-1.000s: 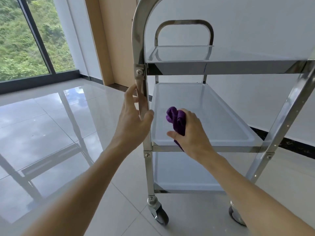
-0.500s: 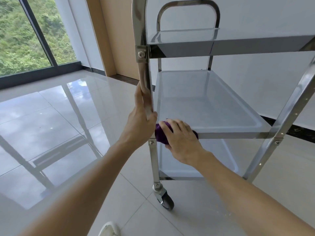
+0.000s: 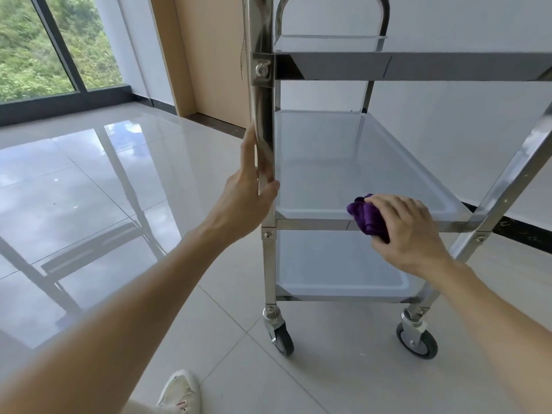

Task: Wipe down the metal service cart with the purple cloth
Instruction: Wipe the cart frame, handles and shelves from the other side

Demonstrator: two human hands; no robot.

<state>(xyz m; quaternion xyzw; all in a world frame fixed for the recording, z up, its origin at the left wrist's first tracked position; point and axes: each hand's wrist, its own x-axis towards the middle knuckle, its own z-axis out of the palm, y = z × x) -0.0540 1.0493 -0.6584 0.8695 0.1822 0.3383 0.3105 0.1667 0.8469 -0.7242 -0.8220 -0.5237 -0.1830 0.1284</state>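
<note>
A three-shelf metal service cart (image 3: 313,224) on wheels stands in front of me on the tiled floor. My left hand (image 3: 249,192) grips its near left upright post, thumb on the inner side. My right hand (image 3: 409,231) holds a bunched purple cloth (image 3: 366,216) and presses it against the front rim of the middle shelf, right of the rim's middle. The top shelf shows only from below, and the bottom shelf lies just above the wheels.
Two castor wheels (image 3: 282,339) (image 3: 418,342) carry the cart's near side. A white wall runs behind it, with a wooden panel (image 3: 209,55) and a large window (image 3: 44,46) to the left. My shoe (image 3: 179,392) is at the bottom edge on glossy floor tiles.
My right hand has slid the cloth rightward along the middle shelf's front rim, away from the left post. The view has dropped, showing both wheels. My left hand keeps its hold on the post.
</note>
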